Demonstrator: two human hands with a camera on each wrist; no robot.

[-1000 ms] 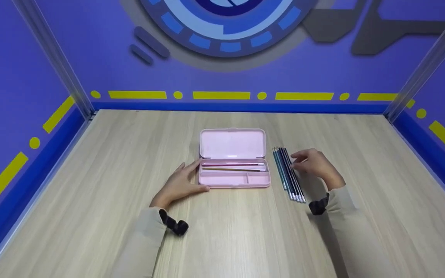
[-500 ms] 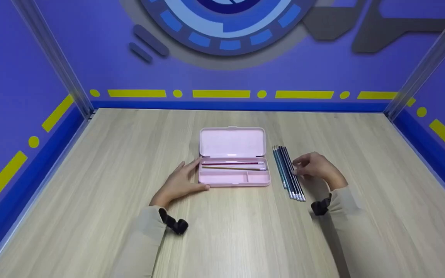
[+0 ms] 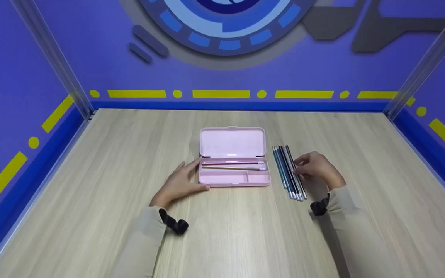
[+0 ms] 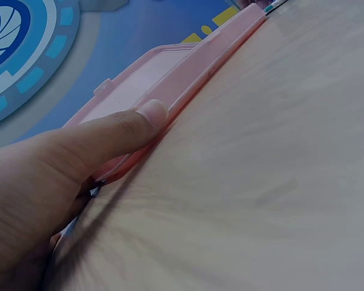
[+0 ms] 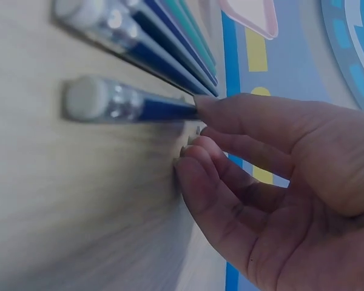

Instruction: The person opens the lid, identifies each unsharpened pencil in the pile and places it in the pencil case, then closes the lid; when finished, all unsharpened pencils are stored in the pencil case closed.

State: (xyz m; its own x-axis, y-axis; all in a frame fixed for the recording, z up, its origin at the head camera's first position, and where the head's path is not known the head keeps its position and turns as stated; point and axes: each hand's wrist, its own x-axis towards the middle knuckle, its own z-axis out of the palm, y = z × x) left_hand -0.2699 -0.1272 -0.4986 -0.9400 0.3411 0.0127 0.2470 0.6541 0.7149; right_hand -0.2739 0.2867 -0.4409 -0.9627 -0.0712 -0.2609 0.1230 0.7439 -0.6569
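An open pink pencil case [image 3: 222, 178] lies mid-table, with a dark red pencil [image 3: 230, 163] and a gold-brown pencil [image 3: 230, 168] in its rear compartment. My left hand [image 3: 177, 186] holds the case's left end, thumb against the front wall in the left wrist view and fingers around the side. To the right of the case is a row of several teal and dark pencils [image 3: 281, 166], white erasers toward me. My right hand [image 3: 318, 168] pinches the outermost dark blue pencil [image 5: 164, 109], which stands slightly apart from the row in the right wrist view.
The case's raised lid [image 3: 232, 143] leans back behind its tray. A small divided section sits at the tray's front right. Blue-purple panels [image 3: 222, 83] enclose the wooden table [image 3: 137, 146] at the back and sides. Both wrists carry black cameras [image 3: 179, 226].
The outermost pencil has come slightly away from the row, its tip shifting right, between my right fingers. My left hand and the case have stayed in place.
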